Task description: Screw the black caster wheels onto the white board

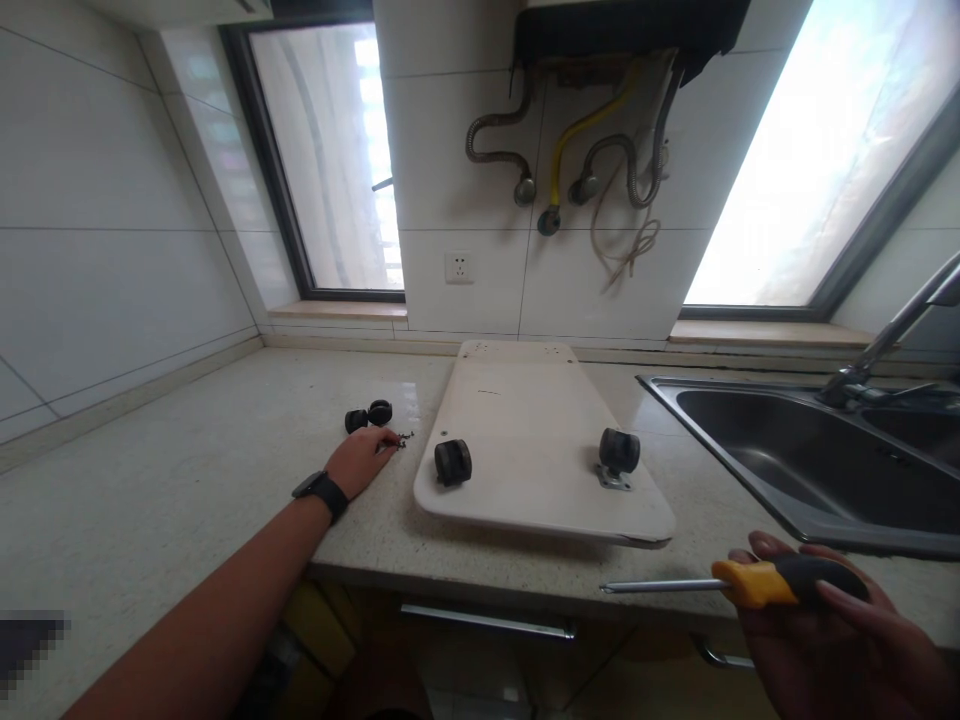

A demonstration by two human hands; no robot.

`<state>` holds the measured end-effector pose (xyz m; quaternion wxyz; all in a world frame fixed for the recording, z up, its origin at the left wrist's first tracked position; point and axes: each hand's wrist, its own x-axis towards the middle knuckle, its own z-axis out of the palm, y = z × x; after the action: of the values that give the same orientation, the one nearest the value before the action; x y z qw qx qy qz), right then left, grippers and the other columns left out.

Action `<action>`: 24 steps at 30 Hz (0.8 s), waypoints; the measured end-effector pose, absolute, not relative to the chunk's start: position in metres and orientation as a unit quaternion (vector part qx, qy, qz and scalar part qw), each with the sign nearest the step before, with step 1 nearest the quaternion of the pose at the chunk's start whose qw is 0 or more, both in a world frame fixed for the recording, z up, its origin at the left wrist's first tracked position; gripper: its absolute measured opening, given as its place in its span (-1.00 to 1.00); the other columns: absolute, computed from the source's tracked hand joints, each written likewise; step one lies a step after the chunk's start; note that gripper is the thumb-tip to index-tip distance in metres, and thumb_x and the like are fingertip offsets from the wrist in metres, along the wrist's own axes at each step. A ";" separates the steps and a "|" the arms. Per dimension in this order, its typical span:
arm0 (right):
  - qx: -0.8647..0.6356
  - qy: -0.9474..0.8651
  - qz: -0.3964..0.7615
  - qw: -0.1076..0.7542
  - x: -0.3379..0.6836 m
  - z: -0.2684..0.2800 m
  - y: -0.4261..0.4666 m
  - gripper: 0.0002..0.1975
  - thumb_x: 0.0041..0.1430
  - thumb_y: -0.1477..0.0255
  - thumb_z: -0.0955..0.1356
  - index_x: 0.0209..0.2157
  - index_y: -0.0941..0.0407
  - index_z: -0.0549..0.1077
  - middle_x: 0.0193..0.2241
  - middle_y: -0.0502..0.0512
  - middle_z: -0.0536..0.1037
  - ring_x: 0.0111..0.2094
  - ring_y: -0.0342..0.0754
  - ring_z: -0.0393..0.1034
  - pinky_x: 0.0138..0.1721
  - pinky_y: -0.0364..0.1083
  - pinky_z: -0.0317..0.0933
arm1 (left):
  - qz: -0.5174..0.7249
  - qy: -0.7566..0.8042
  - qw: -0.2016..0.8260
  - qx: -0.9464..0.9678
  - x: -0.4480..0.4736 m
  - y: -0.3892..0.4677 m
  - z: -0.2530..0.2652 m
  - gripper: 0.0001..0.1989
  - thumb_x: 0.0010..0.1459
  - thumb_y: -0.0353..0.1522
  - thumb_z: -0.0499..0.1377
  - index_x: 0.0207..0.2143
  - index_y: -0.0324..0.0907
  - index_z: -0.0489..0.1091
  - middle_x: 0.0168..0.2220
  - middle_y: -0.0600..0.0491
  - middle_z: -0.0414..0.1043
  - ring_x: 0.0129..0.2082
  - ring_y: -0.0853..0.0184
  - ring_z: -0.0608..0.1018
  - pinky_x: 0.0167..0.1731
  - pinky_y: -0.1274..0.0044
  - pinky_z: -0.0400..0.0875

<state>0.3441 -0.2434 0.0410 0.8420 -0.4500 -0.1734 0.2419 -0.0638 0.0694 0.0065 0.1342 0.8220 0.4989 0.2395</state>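
Observation:
My right hand (832,620) holds a screwdriver (754,583) by its orange and black handle, the shaft pointing left past the counter's front edge. My left hand (363,460), with a black watch on the wrist, rests on the counter. Its fingertips are drawn together at a small heap of screws (406,438); whether a screw is between them is hidden. Two loose black caster wheels (369,414) lie just behind that hand. To its right is a white board (525,430) with rounded corners. On the board's near end are a left caster (453,462) and a right caster (619,452) with a metal plate.
The pale stone counter (225,450) runs along a tiled wall. A steel sink (817,460) with a tap (885,345) is at the right. Hoses (574,140) hang below a dark appliance on the wall, and drawer handles (487,620) show under the counter edge.

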 end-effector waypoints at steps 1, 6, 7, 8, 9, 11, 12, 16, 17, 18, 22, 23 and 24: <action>-0.453 -0.160 0.246 0.842 0.343 0.042 -0.243 -0.78 0.06 0.38 0.49 -0.20 -0.06 0.61 -0.18 -0.01 0.67 -0.14 -0.05 0.61 -0.18 -0.20 0.61 | 0.245 0.498 0.140 0.820 -0.064 0.069 0.007 -0.69 0.31 -0.27 0.15 -0.06 -0.20 0.62 -0.04 -0.14 0.65 0.02 0.03 0.60 0.12 0.25 0.44; -0.458 -0.097 0.257 0.845 0.340 0.050 -0.240 -0.75 -0.08 0.41 0.50 -0.27 -0.05 0.60 -0.26 0.03 0.65 -0.23 0.00 0.62 -0.25 -0.13 0.64 | 0.285 0.492 0.180 0.803 -0.066 0.069 0.008 -0.67 0.26 -0.29 0.20 0.00 -0.23 0.59 -0.13 -0.11 0.66 -0.09 0.09 0.63 0.05 0.29 0.48; -0.459 -0.097 0.256 0.845 0.340 0.050 -0.240 -0.75 -0.07 0.41 0.50 -0.26 -0.04 0.60 -0.24 0.03 0.66 -0.22 0.00 0.62 -0.25 -0.14 0.63 | 0.295 0.492 0.189 0.797 -0.066 0.069 0.008 -0.66 0.25 -0.28 0.21 0.00 -0.24 0.59 -0.15 -0.11 0.65 -0.11 0.09 0.63 0.05 0.28 0.49; -0.459 -0.099 0.257 0.845 0.340 0.050 -0.240 -0.74 -0.07 0.41 0.50 -0.25 -0.04 0.60 -0.22 0.03 0.66 -0.21 -0.01 0.61 -0.25 -0.16 0.62 | 0.308 0.492 0.199 0.790 -0.067 0.069 0.008 -0.65 0.25 -0.28 0.22 0.01 -0.24 0.58 -0.16 -0.11 0.65 -0.13 0.10 0.63 0.04 0.27 0.50; -0.459 -0.101 0.260 0.844 0.340 0.050 -0.240 -0.73 -0.08 0.41 0.51 -0.25 -0.04 0.60 -0.21 0.03 0.66 -0.20 -0.02 0.61 -0.25 -0.17 0.61 | 0.321 0.491 0.210 0.782 -0.066 0.069 0.009 -0.64 0.24 -0.27 0.22 0.01 -0.25 0.58 -0.16 -0.11 0.65 -0.15 0.11 0.64 0.03 0.26 0.51; -0.457 -0.103 0.273 0.840 0.340 0.050 -0.239 -0.69 -0.11 0.41 0.53 -0.23 -0.04 0.59 -0.19 0.01 0.66 -0.19 -0.04 0.61 -0.26 -0.20 0.59 | 0.349 0.488 0.238 0.764 -0.065 0.069 0.010 -0.61 0.21 -0.24 0.25 0.02 -0.25 0.56 -0.17 -0.11 0.65 -0.16 0.11 0.66 0.03 0.25 0.54; -0.455 -0.101 0.279 0.839 0.339 0.050 -0.239 -0.67 -0.13 0.41 0.54 -0.23 -0.04 0.58 -0.20 -0.01 0.66 -0.19 -0.05 0.60 -0.26 -0.20 0.59 | 0.363 0.483 0.255 0.755 -0.063 0.069 0.011 -0.59 0.20 -0.22 0.27 0.03 -0.25 0.55 -0.16 -0.11 0.65 -0.15 0.11 0.67 0.03 0.25 0.55; -0.450 -0.089 0.296 0.838 0.334 0.052 -0.236 -0.65 -0.17 0.39 0.56 -0.25 -0.03 0.56 -0.25 -0.03 0.64 -0.23 -0.06 0.59 -0.25 -0.19 0.58 | 0.410 0.444 0.328 0.726 -0.053 0.061 0.029 -0.45 0.16 -0.13 0.34 0.10 -0.27 0.48 -0.10 -0.16 0.68 -0.05 0.10 0.71 0.10 0.24 0.57; -0.450 -0.089 0.299 0.837 0.332 0.052 -0.235 -0.65 -0.16 0.38 0.56 -0.25 -0.03 0.55 -0.25 -0.02 0.64 -0.23 -0.07 0.59 -0.25 -0.19 0.58 | 0.419 0.434 0.341 0.721 -0.050 0.057 0.037 -0.42 0.16 -0.12 0.35 0.13 -0.26 0.46 -0.09 -0.16 0.69 -0.02 0.10 0.70 0.12 0.23 0.56; -0.451 -0.091 0.301 0.835 0.330 0.053 -0.235 -0.65 -0.16 0.37 0.56 -0.24 -0.03 0.55 -0.25 -0.02 0.64 -0.24 -0.07 0.58 -0.25 -0.19 0.57 | 0.427 0.424 0.352 0.717 -0.046 0.051 0.045 -0.40 0.17 -0.12 0.37 0.16 -0.24 0.44 -0.07 -0.15 0.69 0.01 0.10 0.70 0.14 0.22 0.56; -0.449 -0.109 0.305 0.833 0.324 0.056 -0.234 -0.63 -0.17 0.36 0.56 -0.23 -0.04 0.55 -0.25 -0.02 0.63 -0.27 -0.07 0.58 -0.31 -0.19 0.55 | 0.482 0.377 0.389 0.689 -0.030 0.017 0.088 -0.34 0.06 -0.17 0.50 0.16 -0.19 0.45 -0.10 -0.08 0.67 -0.06 0.13 0.69 0.03 0.23 0.62; -0.447 -0.111 0.303 0.834 0.323 0.057 -0.234 -0.63 -0.18 0.35 0.56 -0.24 -0.04 0.55 -0.26 -0.02 0.63 -0.29 -0.07 0.57 -0.34 -0.20 0.54 | 0.497 0.364 0.389 0.685 -0.026 0.006 0.099 -0.34 0.04 -0.19 0.52 0.15 -0.19 0.46 -0.17 -0.03 0.66 -0.12 0.17 0.69 -0.01 0.26 0.64; -0.445 -0.113 0.304 0.835 0.321 0.059 -0.233 -0.62 -0.19 0.35 0.56 -0.24 -0.03 0.55 -0.26 -0.01 0.63 -0.29 -0.07 0.57 -0.35 -0.20 0.53 | 0.503 0.353 0.394 0.684 -0.021 -0.005 0.108 -0.35 0.04 -0.21 0.54 0.14 -0.18 0.46 -0.22 0.02 0.64 -0.16 0.20 0.69 -0.03 0.29 0.65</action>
<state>0.3209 -0.2332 0.0592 0.8348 -0.4452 -0.1126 0.3037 -0.0213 -0.0046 0.1081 0.3940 0.6837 0.3526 0.5030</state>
